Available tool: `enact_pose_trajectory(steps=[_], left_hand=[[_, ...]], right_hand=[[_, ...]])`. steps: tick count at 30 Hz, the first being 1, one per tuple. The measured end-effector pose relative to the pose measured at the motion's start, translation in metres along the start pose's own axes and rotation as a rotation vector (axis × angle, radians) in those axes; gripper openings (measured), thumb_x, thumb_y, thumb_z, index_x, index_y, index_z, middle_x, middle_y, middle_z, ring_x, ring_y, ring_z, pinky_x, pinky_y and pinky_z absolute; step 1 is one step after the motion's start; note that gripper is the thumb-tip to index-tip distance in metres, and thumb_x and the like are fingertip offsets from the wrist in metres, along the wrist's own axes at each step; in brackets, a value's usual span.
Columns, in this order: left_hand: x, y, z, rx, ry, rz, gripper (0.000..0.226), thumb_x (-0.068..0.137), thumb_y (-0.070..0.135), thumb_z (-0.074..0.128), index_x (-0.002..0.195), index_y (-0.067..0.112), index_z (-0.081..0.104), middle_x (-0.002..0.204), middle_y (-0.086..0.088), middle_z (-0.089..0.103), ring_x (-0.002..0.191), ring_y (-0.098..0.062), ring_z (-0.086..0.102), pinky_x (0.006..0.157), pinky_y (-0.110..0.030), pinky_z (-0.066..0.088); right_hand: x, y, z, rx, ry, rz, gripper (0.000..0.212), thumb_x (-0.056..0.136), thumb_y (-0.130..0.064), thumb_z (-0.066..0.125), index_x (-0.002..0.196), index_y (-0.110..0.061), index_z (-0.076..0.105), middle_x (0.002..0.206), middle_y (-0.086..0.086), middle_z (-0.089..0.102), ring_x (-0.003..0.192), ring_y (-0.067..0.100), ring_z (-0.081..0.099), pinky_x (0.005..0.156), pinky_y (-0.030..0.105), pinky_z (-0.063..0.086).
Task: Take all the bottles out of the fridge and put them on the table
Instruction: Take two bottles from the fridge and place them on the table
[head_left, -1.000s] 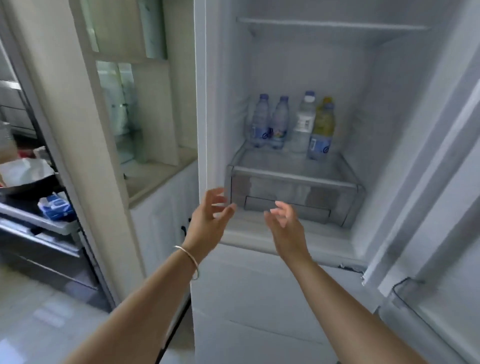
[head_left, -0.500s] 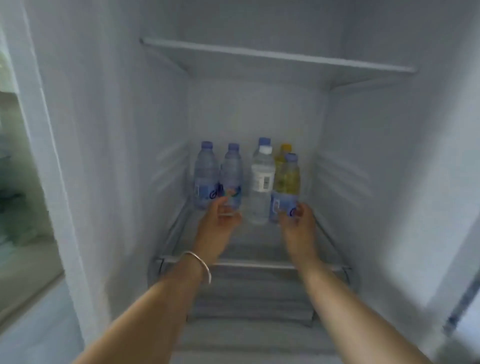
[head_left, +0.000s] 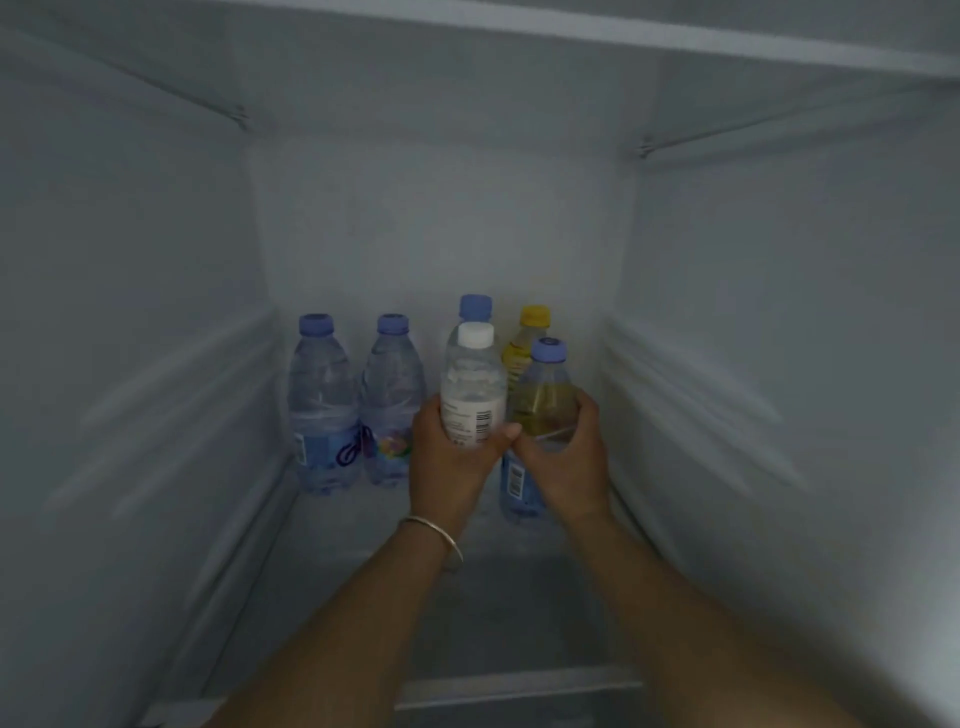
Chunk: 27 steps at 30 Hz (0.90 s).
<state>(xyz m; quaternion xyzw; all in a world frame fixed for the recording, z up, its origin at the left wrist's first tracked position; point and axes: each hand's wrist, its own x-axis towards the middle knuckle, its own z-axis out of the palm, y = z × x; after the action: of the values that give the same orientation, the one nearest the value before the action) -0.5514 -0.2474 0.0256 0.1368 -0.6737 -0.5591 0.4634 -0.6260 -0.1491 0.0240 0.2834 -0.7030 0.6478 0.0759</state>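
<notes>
Inside the fridge (head_left: 156, 312), the left hand (head_left: 449, 467) grips a white-capped bottle (head_left: 474, 384) while the right hand (head_left: 566, 462) clasps a yellow-liquid bottle (head_left: 545, 400) just beside it.

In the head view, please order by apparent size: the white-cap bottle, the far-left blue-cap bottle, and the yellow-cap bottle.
1. Far-left blue-cap bottle, fully visible.
2. White-cap bottle, gripped by the left hand; nearer the camera and partly covered, so ranks 1 and 2 are unsure.
3. Yellow-cap bottle, mostly hidden at the back.
</notes>
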Motion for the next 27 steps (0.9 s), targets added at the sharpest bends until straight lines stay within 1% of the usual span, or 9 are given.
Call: enact_pose_trajectory(steps=[4,7,12,15,17,19,21,23,27], left_hand=[[0.000,-0.005,0.009,-0.047,0.088,-0.035,0.053,0.064,0.023,0.084,0.107,0.017,0.054,0.103,0.004,0.064,0.093,-0.007,0.063,0.076,-0.019,0.050],[-0.004,-0.003,0.012,-0.060,0.136,-0.033,0.051,0.065,0.026,0.084,0.105,0.017,0.055,0.101,0.007,0.065,0.091,-0.005,0.063,0.076,-0.019,0.051],[-0.010,0.012,0.004,-0.044,0.179,0.028,0.045,0.066,0.030,0.082,0.102,0.023,0.057,0.101,0.005,0.066,0.094,-0.007,0.064,0.077,-0.018,0.051],[-0.019,0.037,-0.007,-0.044,0.153,0.061,0.038,0.069,0.028,0.080,0.096,0.037,0.054,0.099,0.011,0.065,0.089,0.004,0.062,0.075,-0.014,0.048],[-0.030,0.057,-0.018,-0.051,0.134,0.079,0.039,0.069,0.028,0.080,0.095,0.039,0.053,0.097,0.016,0.064,0.084,0.010,0.061,0.073,-0.010,0.046],[-0.048,0.080,-0.032,-0.076,0.123,0.107,0.042,0.067,0.030,0.082,0.098,0.037,0.054,0.097,0.016,0.065,0.087,0.007,0.063,0.075,-0.013,0.048],[-0.073,0.101,-0.048,-0.106,0.109,0.131,0.046,0.067,0.030,0.082,0.104,0.031,0.055,0.102,0.012,0.066,0.094,-0.004,0.065,0.081,-0.021,0.050],[-0.103,0.123,-0.067,-0.133,0.067,0.146,0.045,0.067,0.030,0.081,0.104,0.032,0.055,0.102,0.011,0.067,0.096,-0.008,0.065,0.082,-0.022,0.051],[-0.180,0.157,-0.104,-0.162,-0.052,0.143,0.042,0.057,0.048,0.073,0.093,0.031,0.060,0.084,0.013,0.070,0.077,0.005,0.065,0.067,-0.011,0.048]], right_hand=[[0.000,0.006,0.006,0.036,0.067,0.001,0.054,0.069,-0.023,0.081,0.112,-0.020,0.050,0.092,-0.012,0.062,0.077,-0.012,0.059,0.066,0.005,0.046],[-0.004,0.009,0.012,0.091,0.115,0.001,0.051,0.068,-0.019,0.082,0.110,-0.018,0.052,0.094,-0.007,0.065,0.082,-0.004,0.062,0.074,0.016,0.050],[-0.015,-0.007,0.015,0.124,0.145,-0.058,0.053,0.066,-0.021,0.083,0.105,-0.032,0.050,0.096,-0.013,0.063,0.084,-0.007,0.062,0.073,0.013,0.050],[-0.028,-0.033,0.011,0.146,0.166,-0.106,0.053,0.066,-0.023,0.084,0.101,-0.039,0.048,0.098,-0.008,0.064,0.089,0.005,0.064,0.075,0.020,0.051],[-0.043,-0.054,0.007,0.170,0.181,-0.139,0.052,0.064,-0.026,0.083,0.097,-0.042,0.047,0.096,-0.007,0.064,0.088,0.009,0.064,0.074,0.019,0.051],[-0.065,-0.077,0.000,0.196,0.187,-0.165,0.052,0.060,-0.034,0.083,0.096,-0.043,0.046,0.096,-0.003,0.064,0.089,0.011,0.064,0.076,0.020,0.052],[-0.093,-0.101,-0.006,0.213,0.176,-0.181,0.053,0.054,-0.049,0.078,0.096,-0.040,0.048,0.098,0.000,0.064,0.091,0.014,0.065,0.079,0.029,0.054],[-0.128,-0.123,-0.015,0.203,0.191,-0.187,0.054,0.051,-0.055,0.075,0.096,-0.036,0.051,0.097,-0.001,0.065,0.090,0.015,0.066,0.080,0.036,0.054],[-0.216,-0.154,-0.042,0.087,0.293,-0.216,0.057,0.054,-0.052,0.075,0.100,-0.026,0.054,0.090,-0.006,0.069,0.085,0.011,0.068,0.079,0.031,0.054]])
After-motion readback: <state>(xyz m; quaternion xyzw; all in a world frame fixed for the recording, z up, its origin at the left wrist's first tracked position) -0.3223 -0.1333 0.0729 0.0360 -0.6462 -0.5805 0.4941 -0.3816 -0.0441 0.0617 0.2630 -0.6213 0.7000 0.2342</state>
